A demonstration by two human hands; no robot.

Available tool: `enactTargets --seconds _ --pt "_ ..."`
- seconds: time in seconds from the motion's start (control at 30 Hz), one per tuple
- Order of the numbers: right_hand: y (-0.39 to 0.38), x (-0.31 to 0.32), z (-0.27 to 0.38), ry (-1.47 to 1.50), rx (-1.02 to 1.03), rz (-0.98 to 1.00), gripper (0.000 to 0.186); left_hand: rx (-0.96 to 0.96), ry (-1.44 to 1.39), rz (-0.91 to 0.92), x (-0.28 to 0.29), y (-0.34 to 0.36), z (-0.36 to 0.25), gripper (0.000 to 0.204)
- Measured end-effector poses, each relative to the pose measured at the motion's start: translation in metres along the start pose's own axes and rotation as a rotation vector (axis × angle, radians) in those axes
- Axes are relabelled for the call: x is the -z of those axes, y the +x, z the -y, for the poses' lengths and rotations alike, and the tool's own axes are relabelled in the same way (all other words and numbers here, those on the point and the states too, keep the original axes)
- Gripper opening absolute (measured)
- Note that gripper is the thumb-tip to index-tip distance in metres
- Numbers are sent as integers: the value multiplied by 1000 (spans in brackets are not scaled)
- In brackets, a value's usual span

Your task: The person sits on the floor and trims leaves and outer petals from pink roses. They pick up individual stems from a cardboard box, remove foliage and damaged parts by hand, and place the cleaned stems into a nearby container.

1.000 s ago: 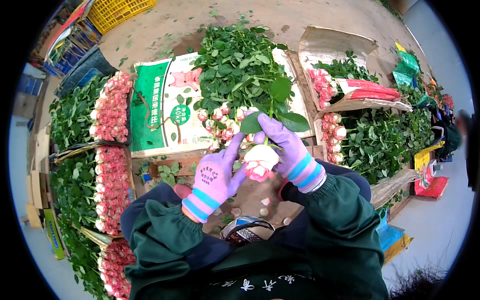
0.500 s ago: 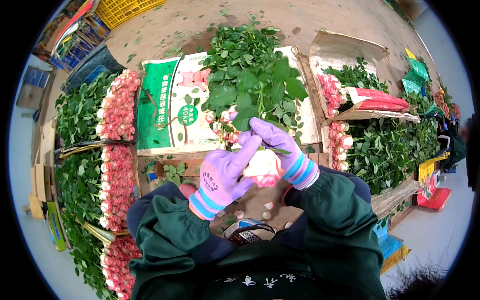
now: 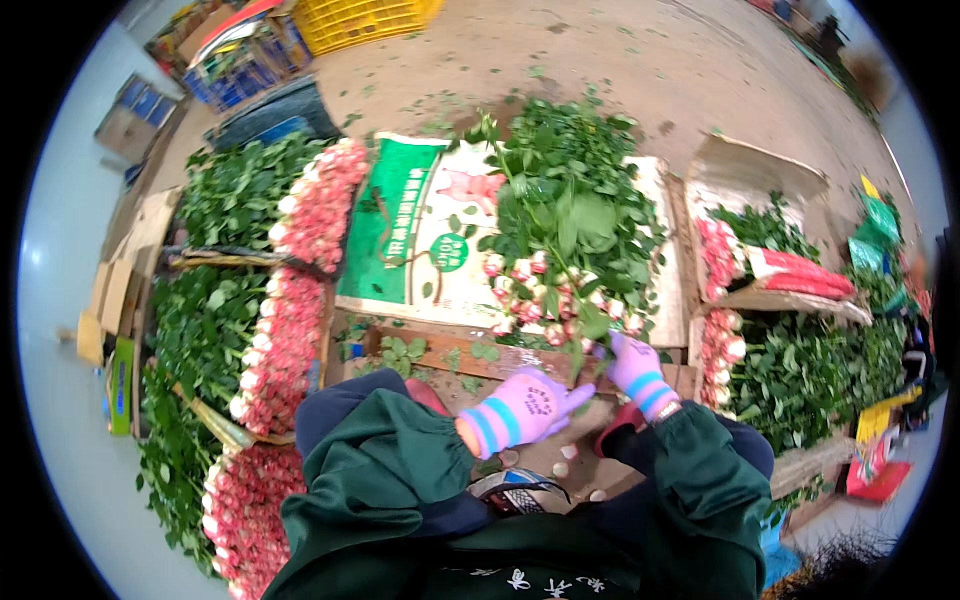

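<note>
Pointing rt: L hand [image 3: 525, 406] | angled up-left: R hand [image 3: 637, 368], nr rose heads [image 3: 556, 332]

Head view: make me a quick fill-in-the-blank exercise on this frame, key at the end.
The left hand and right hand wear gloves coloured mainly ____.
The sack under the roses has its green panel on the ____ in this picture.
The yellow crate sits at the picture's ____ edge.

Missing words: purple; left; top.
</note>
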State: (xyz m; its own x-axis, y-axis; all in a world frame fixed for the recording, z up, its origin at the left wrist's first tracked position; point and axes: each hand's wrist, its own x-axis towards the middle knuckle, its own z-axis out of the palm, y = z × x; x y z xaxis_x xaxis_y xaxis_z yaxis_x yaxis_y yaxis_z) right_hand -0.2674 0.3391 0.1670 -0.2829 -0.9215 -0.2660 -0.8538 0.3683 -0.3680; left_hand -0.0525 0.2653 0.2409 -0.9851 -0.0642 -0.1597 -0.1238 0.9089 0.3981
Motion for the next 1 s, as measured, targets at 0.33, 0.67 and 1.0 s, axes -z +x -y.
enactTargets --seconds 0.33,0.67,1.0 --pt "-5 3 9 -337 122 147 52 133 25 54 -7 -22 -3 52" --pt "-5 -13 49 -407 349 297 53 181 75 96 -30 -39 0 40" --pt "-32 -22 125 667 294 109 55 519 -341 -631 -56 -113 -16 56"
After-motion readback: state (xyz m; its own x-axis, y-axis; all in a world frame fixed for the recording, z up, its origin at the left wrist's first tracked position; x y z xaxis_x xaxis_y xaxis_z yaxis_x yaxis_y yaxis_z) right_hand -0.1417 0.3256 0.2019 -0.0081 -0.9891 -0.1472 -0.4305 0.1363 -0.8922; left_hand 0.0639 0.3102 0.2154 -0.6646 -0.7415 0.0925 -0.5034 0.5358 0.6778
